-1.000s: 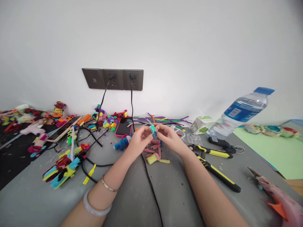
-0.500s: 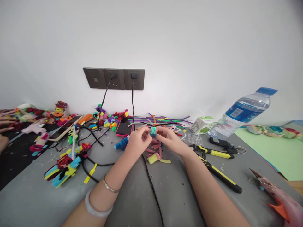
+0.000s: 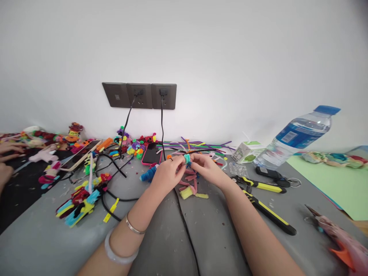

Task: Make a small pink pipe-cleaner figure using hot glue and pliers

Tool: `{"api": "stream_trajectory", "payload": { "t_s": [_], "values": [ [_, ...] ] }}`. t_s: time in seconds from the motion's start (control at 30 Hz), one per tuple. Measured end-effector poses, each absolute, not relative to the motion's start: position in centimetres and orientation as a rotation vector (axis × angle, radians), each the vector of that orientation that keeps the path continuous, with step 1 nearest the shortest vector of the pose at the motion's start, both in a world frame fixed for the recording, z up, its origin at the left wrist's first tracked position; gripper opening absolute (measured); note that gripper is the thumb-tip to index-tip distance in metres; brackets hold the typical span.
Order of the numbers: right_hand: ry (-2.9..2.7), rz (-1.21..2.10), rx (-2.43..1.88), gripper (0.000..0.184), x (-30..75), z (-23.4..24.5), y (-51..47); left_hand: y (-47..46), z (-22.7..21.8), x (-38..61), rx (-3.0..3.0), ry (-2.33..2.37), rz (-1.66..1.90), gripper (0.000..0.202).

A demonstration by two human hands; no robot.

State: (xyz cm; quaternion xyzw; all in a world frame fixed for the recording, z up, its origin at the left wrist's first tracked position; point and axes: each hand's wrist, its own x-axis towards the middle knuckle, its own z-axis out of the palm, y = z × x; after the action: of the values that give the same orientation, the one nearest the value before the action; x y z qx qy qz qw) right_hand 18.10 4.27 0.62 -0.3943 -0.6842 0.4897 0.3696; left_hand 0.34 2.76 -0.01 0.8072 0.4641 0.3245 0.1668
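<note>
Between my two hands is a small turquoise pipe-cleaner piece, with some darker blue just beneath it. My left hand pinches it from the left, fingers curled and closed. From the right, the fingertips of my right hand are closed on the same piece. Below my hands lie bent pink pipe cleaners and a yellow pipe-cleaner piece. A blue wound pipe-cleaner roll rests left of my left hand, partly hidden by it.
Yellow-black pliers, a tilted water bottle, a drink carton and pink scissors are on the right. Pipe-cleaner figures, black cables and phones lie left and behind. Another person's hand is far left.
My hands stay together around the turquoise piece, with only slight finger movement. The whole view has shifted a little. The other person's hand at far left has moved slightly.
</note>
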Motion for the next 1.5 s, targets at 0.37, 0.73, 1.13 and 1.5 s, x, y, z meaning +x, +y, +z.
{"api": "stream_trajectory", "payload": {
  "t_s": [0.37, 0.73, 1.13, 1.5],
  "values": [
    [-1.794, 1.295, -0.939, 0.036, 18.8, 1.2, 4.1, 2.6, 0.6, 0.1, 2.333, 1.265, 0.826, 0.016],
    [-2.071, 1.376, -0.981, 0.030, 19.5, 1.4, 3.7, 2.8, 1.2, -0.5, 2.084, 0.927, 0.759, 0.025],
    [-1.961, 0.921, -0.970, 0.025, 17.7, 1.1, 3.4, 2.7, 0.8, 0.9, 1.807, 1.002, 0.980, 0.027],
    [-1.458, 1.303, -0.729, 0.034, 17.9, 1.4, 3.1, 2.1, 2.1, 0.7, 1.345, 0.718, 0.984, 0.023]
  ]
}}
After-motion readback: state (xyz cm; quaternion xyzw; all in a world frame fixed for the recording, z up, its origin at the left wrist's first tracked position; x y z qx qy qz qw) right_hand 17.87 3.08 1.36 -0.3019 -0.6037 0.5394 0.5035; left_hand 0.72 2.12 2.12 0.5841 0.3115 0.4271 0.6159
